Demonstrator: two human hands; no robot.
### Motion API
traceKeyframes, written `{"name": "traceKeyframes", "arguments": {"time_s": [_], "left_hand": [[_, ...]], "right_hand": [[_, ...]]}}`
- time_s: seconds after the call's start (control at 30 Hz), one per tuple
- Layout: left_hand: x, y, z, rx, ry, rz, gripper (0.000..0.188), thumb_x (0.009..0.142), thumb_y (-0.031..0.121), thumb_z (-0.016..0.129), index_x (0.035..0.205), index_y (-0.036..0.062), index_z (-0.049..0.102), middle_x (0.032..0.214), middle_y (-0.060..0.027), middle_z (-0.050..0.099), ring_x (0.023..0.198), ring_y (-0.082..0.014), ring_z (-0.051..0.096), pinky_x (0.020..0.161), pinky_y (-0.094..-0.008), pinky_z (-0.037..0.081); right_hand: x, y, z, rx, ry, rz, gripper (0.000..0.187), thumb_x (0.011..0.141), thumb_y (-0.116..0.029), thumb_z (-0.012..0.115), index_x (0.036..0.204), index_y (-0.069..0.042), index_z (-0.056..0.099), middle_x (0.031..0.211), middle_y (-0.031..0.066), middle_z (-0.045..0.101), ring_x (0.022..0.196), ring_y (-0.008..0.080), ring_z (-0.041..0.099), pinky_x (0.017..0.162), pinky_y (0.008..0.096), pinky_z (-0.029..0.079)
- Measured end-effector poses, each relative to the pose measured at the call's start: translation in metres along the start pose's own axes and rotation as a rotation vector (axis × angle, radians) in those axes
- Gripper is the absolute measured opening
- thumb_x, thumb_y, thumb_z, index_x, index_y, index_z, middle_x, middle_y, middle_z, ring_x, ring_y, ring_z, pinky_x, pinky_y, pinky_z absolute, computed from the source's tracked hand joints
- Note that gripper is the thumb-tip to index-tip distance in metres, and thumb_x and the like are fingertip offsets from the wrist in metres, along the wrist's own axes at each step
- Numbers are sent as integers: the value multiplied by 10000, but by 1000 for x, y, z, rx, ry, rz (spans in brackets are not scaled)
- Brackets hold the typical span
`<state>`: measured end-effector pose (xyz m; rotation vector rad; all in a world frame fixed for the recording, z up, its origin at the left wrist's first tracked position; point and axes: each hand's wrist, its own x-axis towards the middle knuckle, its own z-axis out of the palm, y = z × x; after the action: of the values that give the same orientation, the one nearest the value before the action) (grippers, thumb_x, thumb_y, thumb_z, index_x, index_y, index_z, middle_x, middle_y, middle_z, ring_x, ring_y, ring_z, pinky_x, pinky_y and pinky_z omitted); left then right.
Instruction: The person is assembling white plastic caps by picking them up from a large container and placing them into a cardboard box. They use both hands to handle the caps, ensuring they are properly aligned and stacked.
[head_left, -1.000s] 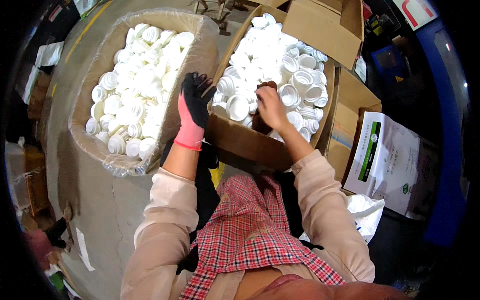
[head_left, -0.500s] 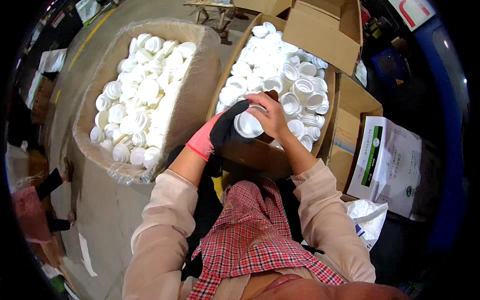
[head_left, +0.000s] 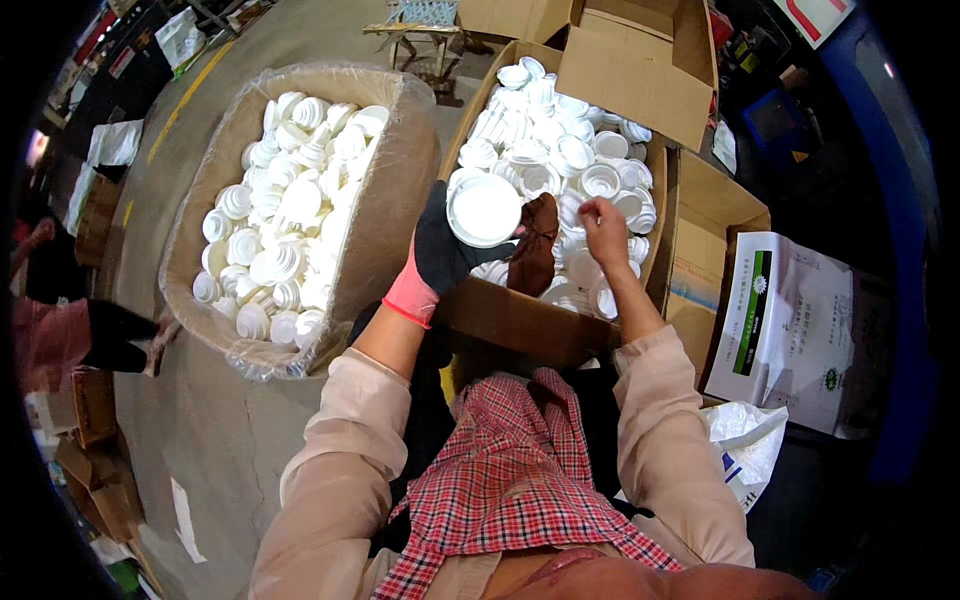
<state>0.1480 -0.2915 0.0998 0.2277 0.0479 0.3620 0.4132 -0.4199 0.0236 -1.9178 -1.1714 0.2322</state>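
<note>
My left hand (head_left: 440, 245), in a black glove with a pink cuff, holds a round white plastic cap (head_left: 484, 210) with its open face up, over the near left edge of a cardboard box (head_left: 520, 322). White caps (head_left: 575, 155) of the same kind fill that box. Next to the held cap, a dark brown piece of cloth or leather (head_left: 534, 250) lies across the caps and the box's near edge. My bare right hand (head_left: 606, 232) is above the caps on the box's right side, its fingers curled together. Whether anything is between them is hidden.
Left stands a second, plastic-lined box (head_left: 400, 170) heaped with white caps (head_left: 285, 215). An open carton (head_left: 700, 215) and a white printed carton (head_left: 790, 320) stand right, near a white bag (head_left: 750, 450). A low stool (head_left: 425, 25) is behind. Another person (head_left: 90, 335) is at far left.
My right hand has let go of the cap and moved right over the box. My left hand keeps the cap, its face now turned up. The person at far left has shifted.
</note>
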Motion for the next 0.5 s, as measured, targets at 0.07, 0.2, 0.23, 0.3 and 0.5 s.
{"name": "traceKeyframes", "arguments": {"time_s": [0.07, 0.2, 0.23, 0.3, 0.5], "left_hand": [[3, 3, -18, 815, 41, 164, 637, 985, 477, 378, 1455, 59, 279, 1427, -243, 386, 1297, -493, 377, 1006, -617, 405], [10, -12, -19, 1143, 23, 271, 578, 1007, 414, 351, 1443, 38, 304, 1408, -218, 427, 1287, -395, 435, 1018, -569, 415], [10, -17, -15, 1152, 14, 273, 560, 1011, 392, 350, 1437, 31, 315, 1401, -210, 439, 1282, -364, 451, 1023, -549, 418], [11, -30, 2, 1341, 4, 339, 593, 903, 283, 517, 1407, 10, 361, 1345, -170, 497, 1219, -281, 504, 1007, -452, 433], [13, -55, 30, 1143, -43, 288, 868, 686, 19, 784, 1431, 26, 338, 1319, -71, 520, 1147, -179, 534, 961, -324, 458]], "right_hand": [[3, -44, -35, 409, -34, 56, 94, 875, -56, 582, 968, -42, 586, 806, 71, 610, 708, 166, 578, 614, 291, 464], [-18, -92, -71, 1198, -226, 153, 180, 968, -146, 529, 1135, -89, 494, 816, 15, 560, 625, 86, 497, 488, 227, 386], [-23, -94, -71, 1322, -311, 146, 197, 975, -163, 521, 1152, -87, 479, 837, 18, 562, 626, 89, 496, 489, 230, 387], [-30, -109, -63, 1318, -406, 69, 274, 940, -225, 587, 1142, -77, 476, 940, 30, 547, 685, 95, 515, 525, 224, 406], [-44, -139, -44, 71, -114, -330, 633, 640, -228, 842, 1171, -99, 523, 1144, 124, 447, 1086, 297, 473, 927, 395, 423]]}}
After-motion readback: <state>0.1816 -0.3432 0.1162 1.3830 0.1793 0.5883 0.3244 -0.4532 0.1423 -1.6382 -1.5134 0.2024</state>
